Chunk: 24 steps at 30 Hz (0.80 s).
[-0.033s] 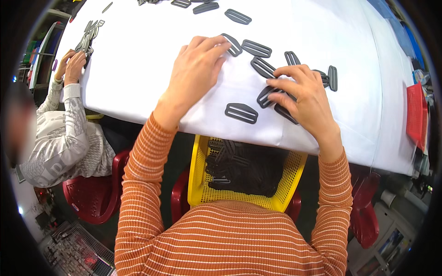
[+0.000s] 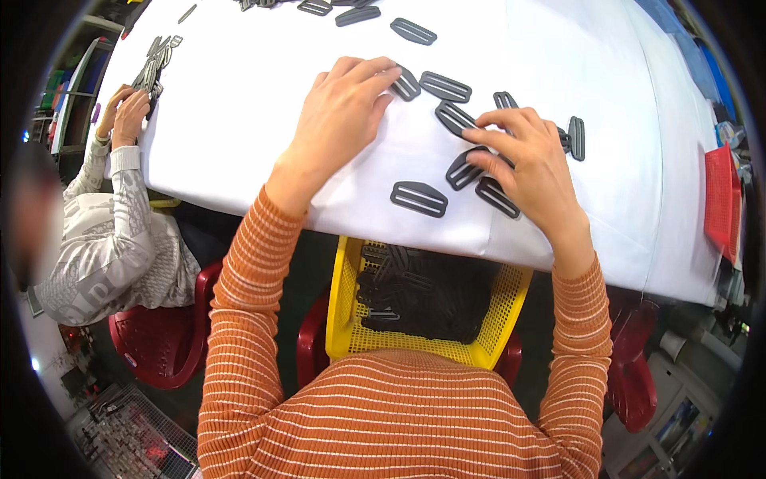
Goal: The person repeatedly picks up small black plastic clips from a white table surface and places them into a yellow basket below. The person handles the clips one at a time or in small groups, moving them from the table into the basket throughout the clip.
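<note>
Buckles (image 2: 419,199): dark, smooth-looking flat plates, elongated, with angled ends and two long parallel slots; scattered singly and in small clusters on the bench (image 2: 606,215), which is covered in smooth white cloth.
Left hand (image 2: 343,108): fingers bent, thumb apart from them, fingertips over the near end of one buckle; I cannot tell whether they press on it.
Right hand (image 2: 527,164): fingers and thumb parted above a cluster, index fingertip by one buckle's edge, thumb tip over another; contact cannot be told. The two hands are well apart.
Sleeves (image 2: 247,319): ribbed orange knit, thin white stripes.
Basket (image 2: 338,335): yellow, perforated, holding a dark pile of buckles; below the bench edge.
Co-worker (image 2: 104,247): grey patterned top, hands at a buckle heap (image 2: 150,72).
Changes since the earlier frame: right thumb higher, uncovering more of the lowest buckle beneath it; lone buckle near the bench edge unmoved.
</note>
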Each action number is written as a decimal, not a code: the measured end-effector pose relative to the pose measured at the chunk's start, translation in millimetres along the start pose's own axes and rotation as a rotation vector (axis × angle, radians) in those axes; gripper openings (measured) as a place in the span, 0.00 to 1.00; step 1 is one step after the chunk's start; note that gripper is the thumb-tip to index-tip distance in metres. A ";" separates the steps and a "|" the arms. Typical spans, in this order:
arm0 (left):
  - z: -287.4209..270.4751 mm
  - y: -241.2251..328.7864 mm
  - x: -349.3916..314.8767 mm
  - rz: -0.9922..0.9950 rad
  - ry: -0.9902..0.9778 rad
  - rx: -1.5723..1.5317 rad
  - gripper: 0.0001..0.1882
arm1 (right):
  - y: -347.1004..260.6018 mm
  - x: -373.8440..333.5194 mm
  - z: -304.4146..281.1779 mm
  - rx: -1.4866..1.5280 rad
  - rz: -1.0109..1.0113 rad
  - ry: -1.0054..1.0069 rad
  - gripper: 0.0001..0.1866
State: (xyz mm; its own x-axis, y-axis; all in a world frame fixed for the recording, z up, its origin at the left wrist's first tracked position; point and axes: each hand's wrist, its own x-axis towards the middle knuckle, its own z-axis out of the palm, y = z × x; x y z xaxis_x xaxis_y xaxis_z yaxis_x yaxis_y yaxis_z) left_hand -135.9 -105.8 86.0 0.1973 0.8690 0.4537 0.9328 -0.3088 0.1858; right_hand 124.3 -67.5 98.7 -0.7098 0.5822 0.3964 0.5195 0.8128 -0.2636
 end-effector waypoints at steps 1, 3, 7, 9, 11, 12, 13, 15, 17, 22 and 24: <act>6.0 -7.9 4.3 0.047 0.011 0.032 0.19 | 4.5 6.2 3.0 -0.003 0.011 0.026 0.12; 19.6 -21.6 8.5 0.138 0.028 0.095 0.19 | 18.6 24.5 15.0 0.015 0.031 0.055 0.10; 12.9 -21.5 7.8 0.138 -0.012 -0.010 0.17 | 50.8 73.4 38.7 0.063 0.077 0.100 0.12; 11.5 -12.4 -1.9 0.090 -0.024 -0.057 0.15 | 64.7 103.4 57.8 0.101 0.126 0.102 0.13; 12.0 -4.0 -9.5 0.068 0.004 -0.094 0.15 | 67.5 125.7 73.2 -0.015 0.043 0.181 0.12; 10.3 -0.9 -16.1 0.057 0.002 -0.100 0.15 | 67.1 132.6 80.3 -0.067 -0.002 0.218 0.12; 9.3 1.9 -20.8 0.048 -0.001 -0.108 0.15 | 69.8 138.2 82.1 -0.126 -0.058 0.186 0.12; 6.7 4.5 -25.8 0.032 0.032 -0.121 0.15 | 71.6 145.9 79.1 -0.243 -0.171 0.114 0.12; 3.9 4.9 -30.3 0.020 0.043 -0.134 0.15 | 69.6 140.1 68.6 -0.229 -0.080 0.091 0.13; 4.7 12.5 -24.0 0.030 0.111 -0.144 0.12 | 74.9 99.1 12.8 -0.078 0.317 -0.117 0.14; 4.0 14.1 -26.2 -0.072 0.107 -0.211 0.10 | 64.6 73.0 8.5 -0.123 0.211 0.105 0.13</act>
State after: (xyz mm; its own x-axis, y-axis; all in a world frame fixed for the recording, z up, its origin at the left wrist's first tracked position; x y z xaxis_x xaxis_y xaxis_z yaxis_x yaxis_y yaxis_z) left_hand -126.7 -131.4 73.2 0.0891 0.8494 0.5202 0.8573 -0.3313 0.3940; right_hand 102.0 27.7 103.2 -0.5294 0.7285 0.4348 0.7093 0.6612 -0.2442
